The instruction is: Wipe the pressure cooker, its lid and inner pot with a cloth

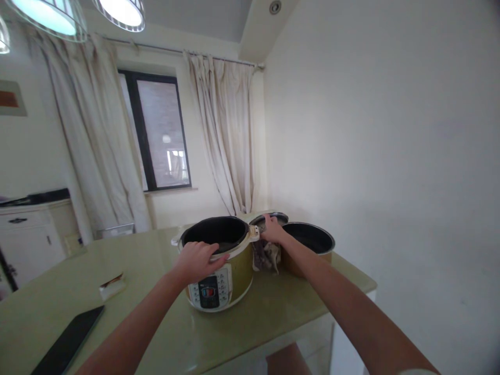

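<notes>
A gold and white electric pressure cooker stands open on the pale green table, its dark inner cavity showing. My left hand rests on its front rim above the control panel, fingers curled over the edge. My right hand reaches past the cooker's right handle and grips a crumpled greyish cloth that hangs down beside the cooker. Behind that hand lies a round lid. A dark-lined inner pot sits to the right.
A black tablet lies at the table's front left, with a small wrapped packet behind it. A white cabinet stands at the left, a curtained window behind. The white wall runs close along the table's right side.
</notes>
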